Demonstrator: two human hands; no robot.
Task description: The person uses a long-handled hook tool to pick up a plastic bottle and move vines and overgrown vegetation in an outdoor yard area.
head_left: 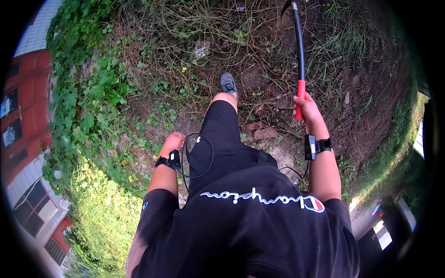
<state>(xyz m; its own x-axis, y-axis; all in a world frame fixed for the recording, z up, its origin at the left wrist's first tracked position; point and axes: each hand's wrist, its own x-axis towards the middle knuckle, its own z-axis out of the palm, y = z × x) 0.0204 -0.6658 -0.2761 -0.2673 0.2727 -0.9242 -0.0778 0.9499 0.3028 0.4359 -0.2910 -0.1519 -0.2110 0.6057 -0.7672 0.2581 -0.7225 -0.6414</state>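
My right hand (308,110) is wrapped round the red grip of a long-handled sickle (300,51). Its black shaft points away from me toward the far edge of the view, where a dark blade is only partly visible. My left hand (174,140) hangs beside my left thigh with its fingers curled in, and no object shows in it. Close to that hand, a black cable (213,157) loops out from the device (174,159) strapped to my left wrist. Another strapped device (317,147) sits on my right wrist.
Dry vines and stems (199,28) tangle over the soil ahead. Leafy green plants (92,92) grow on the left, before a building with red doors (28,111). Broken bricks (265,133) lie near my shoe (228,85). Grass (352,41) stands on the right.
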